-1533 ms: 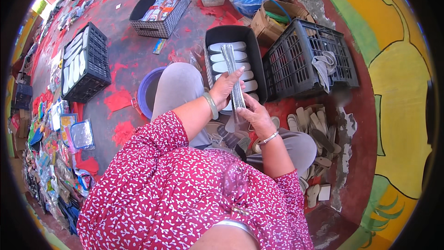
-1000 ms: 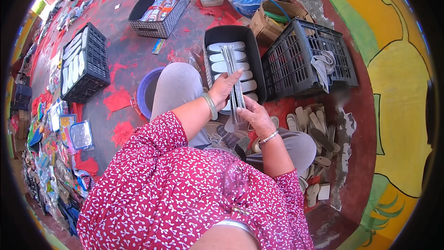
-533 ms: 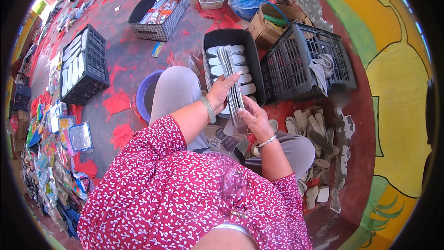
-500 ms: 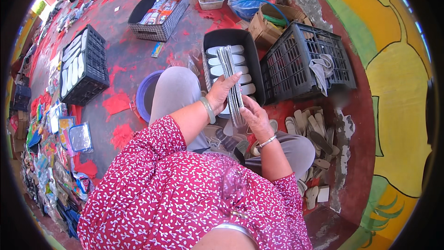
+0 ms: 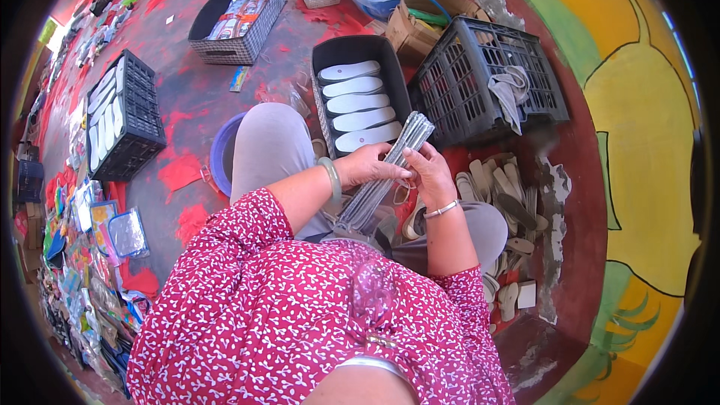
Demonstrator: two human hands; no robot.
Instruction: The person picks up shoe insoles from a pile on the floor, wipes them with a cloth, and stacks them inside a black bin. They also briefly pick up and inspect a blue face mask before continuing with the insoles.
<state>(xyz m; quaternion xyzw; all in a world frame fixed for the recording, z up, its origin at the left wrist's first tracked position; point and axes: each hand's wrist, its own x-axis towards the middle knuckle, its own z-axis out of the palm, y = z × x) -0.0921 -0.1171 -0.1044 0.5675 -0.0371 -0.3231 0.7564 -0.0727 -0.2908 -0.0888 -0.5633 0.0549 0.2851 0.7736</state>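
A bundle of long, thin, silvery strips (image 5: 412, 135) lies slantwise across my lap, its upper end toward the far right. My left hand (image 5: 369, 165) is closed round its middle from the left. From the right, my right hand (image 5: 433, 174) grips the same bundle, with the fingertips of both hands close together. Just beyond my hands stands a dark rectangular box (image 5: 321, 56). White insoles (image 5: 354, 85) lie in it in a row, one behind another.
A black crate (image 5: 480, 82) with a grey cloth stands right of the box, beside a painted wall (image 5: 645, 150). Loose insoles (image 5: 510, 202) are piled at my right knee. Left are a purple basin (image 5: 222, 154), a crate of insoles (image 5: 142, 116) and scattered plastic packets (image 5: 129, 226).
The bundle has tilted to the right and come down nearer my body, from almost upright over the box. Both hands have moved with it, and more of the insoles shows.
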